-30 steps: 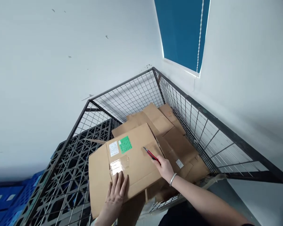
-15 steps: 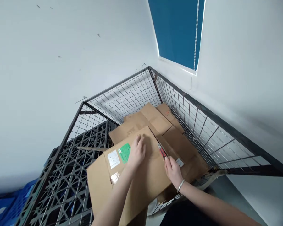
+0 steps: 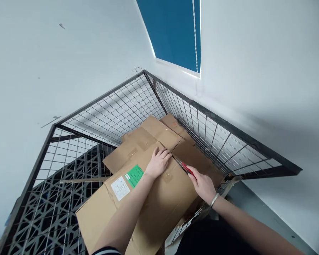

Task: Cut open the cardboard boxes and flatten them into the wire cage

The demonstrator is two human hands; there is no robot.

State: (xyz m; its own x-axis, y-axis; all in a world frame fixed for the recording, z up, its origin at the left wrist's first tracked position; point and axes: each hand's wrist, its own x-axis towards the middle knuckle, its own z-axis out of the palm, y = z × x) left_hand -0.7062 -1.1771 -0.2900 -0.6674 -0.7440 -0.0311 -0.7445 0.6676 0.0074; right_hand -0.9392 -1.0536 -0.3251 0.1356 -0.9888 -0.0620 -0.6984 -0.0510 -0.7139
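My left hand (image 3: 158, 162) lies palm down on the top cardboard box (image 3: 149, 198), fingers together and flat, their tips at the far edge of the panel near its corner. My right hand (image 3: 203, 185) is closed around a red-handled utility knife (image 3: 184, 166), whose blade points up and left along that same edge, where a strip of clear tape shows. The blade tip sits just beside my left fingertips (image 3: 167, 153); that closeness is the chief hazard, since a slip or a sudden release of the tape could carry the edge into them. The box rests tilted on a stack of flattened cartons (image 3: 159, 132) inside a wire cage (image 3: 215, 134), its near end overhanging the cage's near edge; pressure from the knife could, I judge, rock or slide it, because only one flat palm steadies it. A green label (image 3: 134, 175) and a white label (image 3: 120, 188) lie on the panel below my left wrist, apart from the blade. A bracelet (image 3: 214, 200) circles my right wrist, near the cage's mesh, where it might snag. How far the blade is extended cannot be told.
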